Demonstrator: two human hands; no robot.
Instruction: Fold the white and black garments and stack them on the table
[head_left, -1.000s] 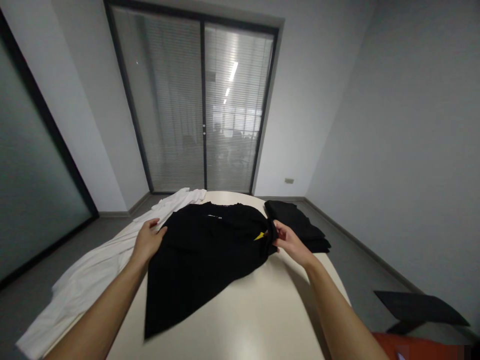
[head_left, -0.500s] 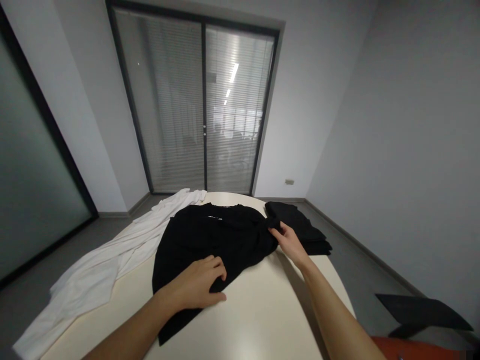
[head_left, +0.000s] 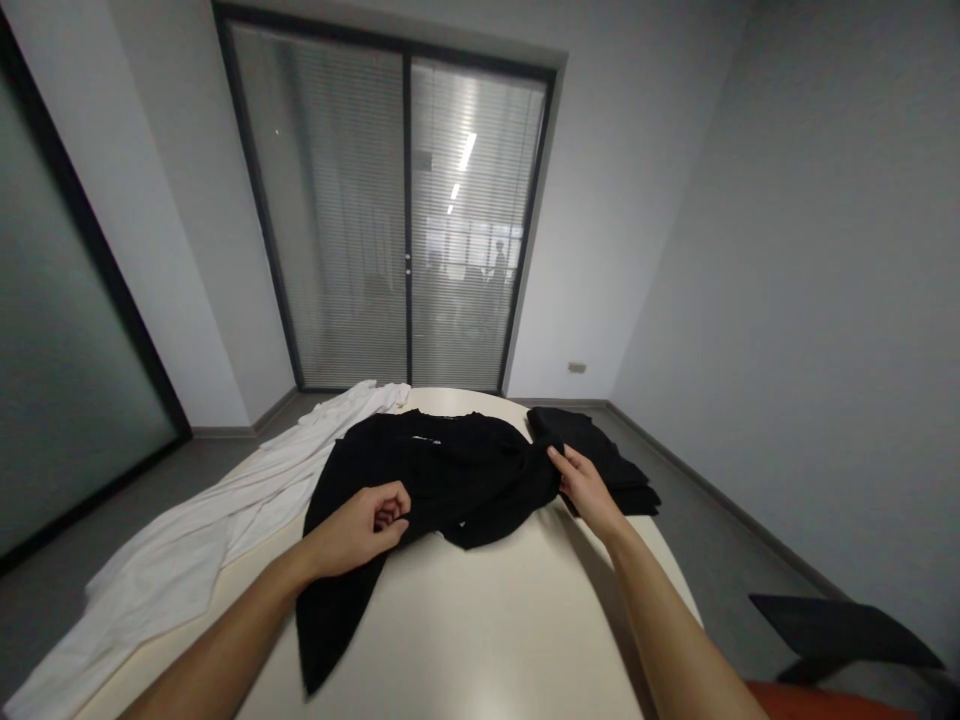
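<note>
A black shirt [head_left: 450,465] with a small white print near its collar lies spread on the pale table. At its right side, my right hand [head_left: 589,488] pinches a bunched part of the cloth between thumb and fingers. My left hand [head_left: 367,530] is curled closed on the shirt's near left part, with the cloth drawn into folds between the two hands. One corner of the shirt hangs toward me below the left wrist. The fingertips of the left hand are partly hidden.
White garments [head_left: 202,530] lie along the table's left edge. A stack of folded black clothes [head_left: 592,450] sits at the right, close to my right hand. The table [head_left: 480,640] has a curved edge. A dark chair part [head_left: 847,628] stands at lower right.
My left hand has moved left and its fingers have curled closed. The shirt's near hem has been pulled up and folded. My right hand keeps its hold, shifted slightly right.
</note>
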